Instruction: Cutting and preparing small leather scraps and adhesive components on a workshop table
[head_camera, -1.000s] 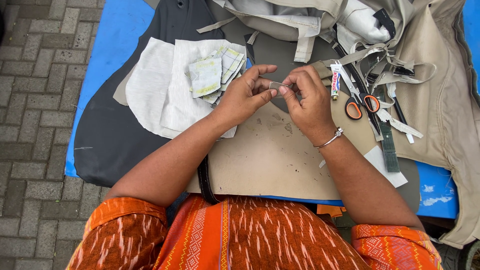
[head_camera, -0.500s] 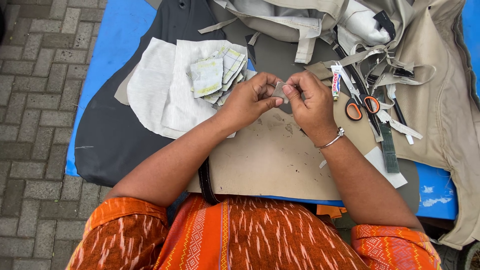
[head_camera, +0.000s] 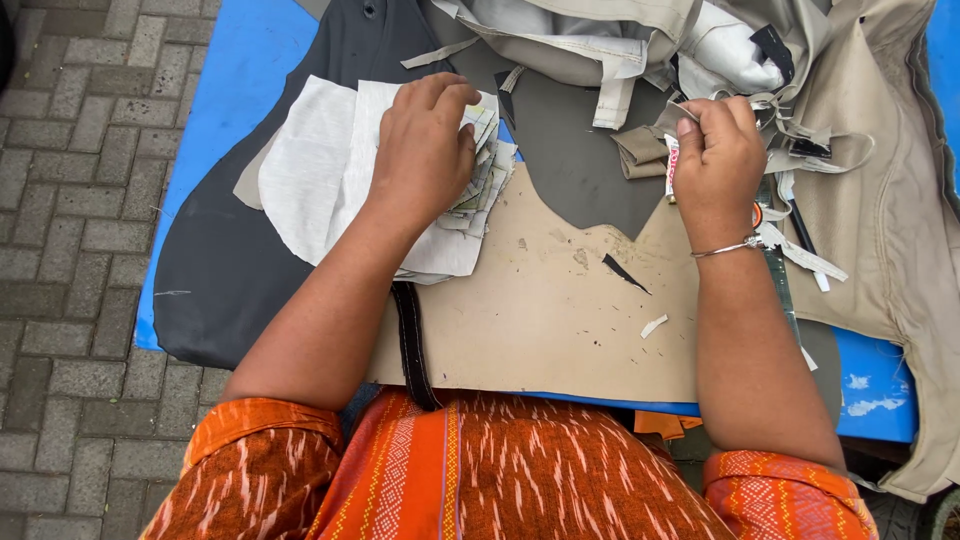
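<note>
- Overhead view from a head-worn camera: a person in an orange patterned garment sits at a blue table (head_camera: 250, 60) covered with fabric pieces, both bare forearms reaching away from the body toward twelve o'clock.
- The left hand (head_camera: 425, 150) rests palm down on a small stack of paper labels (head_camera: 482, 185), fingers curled loosely over its top edge. It presses or gathers the stack rather than pinching one piece; whether any label is lifted I cannot tell.
- The label stack lies on white fabric pieces (head_camera: 310, 180), which sit on a dark grey fabric panel (head_camera: 220, 280). The stack fans out toward four o'clock from the left hand.
- The right hand (head_camera: 715, 160) is closed in a loose fist around a small narrow tag (head_camera: 671, 170), held upright with its long axis running twelve to six o'clock. The thumb and forefinger also pinch a thin strip at the top of the fist.
- A thin metal bangle (head_camera: 730, 247) circles the right wrist.
- The two hands are well apart: the label stack lies at nine o'clock from the right hand, and the left hand is far nearer to it, already touching it.
- Between the hands lies a tan cardboard pattern (head_camera: 540, 310), dotted with thread scraps and small fabric slivers.
- At twelve o'clock from the right hand is a heap of beige garment pieces (head_camera: 620, 40); more beige fabric drapes off the table at three o'clock.
- Orange-handled scissors (head_camera: 758, 213) peek out just beside the right wrist, mostly hidden.
- Grey paving bricks (head_camera: 60, 250) show at nine o'clock.
</note>
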